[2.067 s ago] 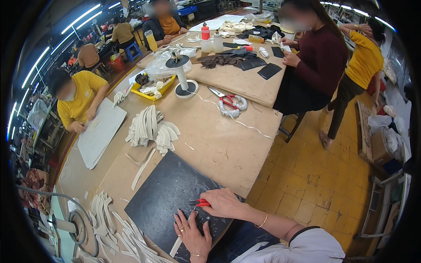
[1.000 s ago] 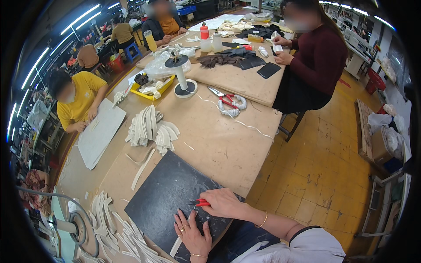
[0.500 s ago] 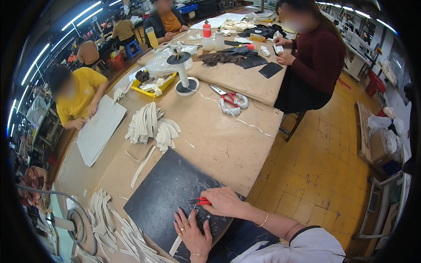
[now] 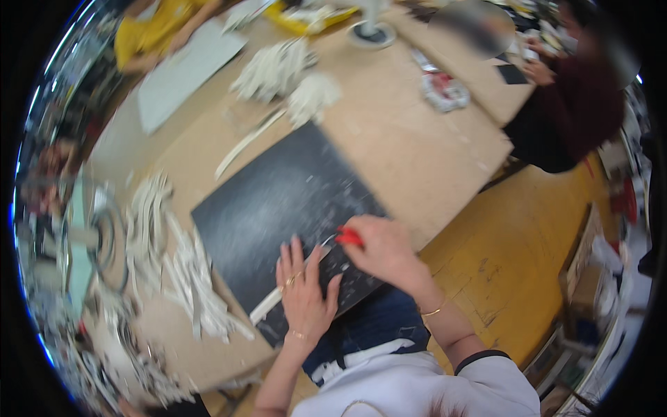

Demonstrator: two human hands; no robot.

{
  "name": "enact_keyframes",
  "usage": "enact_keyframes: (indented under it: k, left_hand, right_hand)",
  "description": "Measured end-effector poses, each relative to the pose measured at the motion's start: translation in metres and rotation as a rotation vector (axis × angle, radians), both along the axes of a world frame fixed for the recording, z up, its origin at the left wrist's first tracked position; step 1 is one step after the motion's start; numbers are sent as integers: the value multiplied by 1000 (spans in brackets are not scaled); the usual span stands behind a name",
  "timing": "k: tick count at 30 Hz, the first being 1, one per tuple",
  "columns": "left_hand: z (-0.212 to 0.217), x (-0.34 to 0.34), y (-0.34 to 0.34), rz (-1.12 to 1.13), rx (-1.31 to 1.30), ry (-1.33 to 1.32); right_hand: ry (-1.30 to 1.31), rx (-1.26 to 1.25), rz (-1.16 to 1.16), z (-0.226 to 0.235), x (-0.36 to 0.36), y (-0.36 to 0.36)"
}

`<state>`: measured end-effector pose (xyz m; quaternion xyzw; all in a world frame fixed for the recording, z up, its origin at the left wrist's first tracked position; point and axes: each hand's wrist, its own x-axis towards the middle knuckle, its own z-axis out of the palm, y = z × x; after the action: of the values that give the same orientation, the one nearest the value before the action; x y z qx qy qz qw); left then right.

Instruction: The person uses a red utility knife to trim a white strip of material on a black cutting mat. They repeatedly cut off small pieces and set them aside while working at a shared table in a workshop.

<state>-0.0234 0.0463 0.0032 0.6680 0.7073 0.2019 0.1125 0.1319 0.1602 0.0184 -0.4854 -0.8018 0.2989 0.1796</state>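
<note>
White strip [image 4: 278, 300] lies on the black cutting mat [image 4: 278, 201], near its 6 o'clock edge. The left hand [image 4: 303, 295] presses flat on it, fingers spread, not closed around anything. At 2 o'clock from it, the right hand [image 4: 384, 251] has its grip closed on a red-handled cutter [image 4: 349, 238]. For a clean cut, the fingers should probably stay clear of the blade's path. The mat rests on a brown bench [image 4: 417, 153] with piles of white strips [image 4: 174, 264] at 9 o'clock; the floor [image 4: 528, 229] is yellow.
</note>
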Motion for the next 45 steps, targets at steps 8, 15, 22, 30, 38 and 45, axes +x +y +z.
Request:
enact_keyframes:
  k: [8,15,22,30,38,45]
  left_hand:
    - [-2,0,-3,52,-13,-68]
    - [4,17,-17,66,-34,-142]
    - [2,15,-11,50,-73,-142]
    - [7,16,-8,58,-151,-41]
    - [2,17,-9,76,-132,-105]
    - [2,18,-9,78,-148,-76]
  right_hand:
    - [-55,-114,12,17,-7,6]
    - [-36,-183,0,21,-9,10]
    - [-8,-188,-17,24,-13,14]
    - [-231,-223,119,35,-23,21]
    - [-186,-227,115,34,-37,25]
    - [-102,-167,187,30,-29,21]
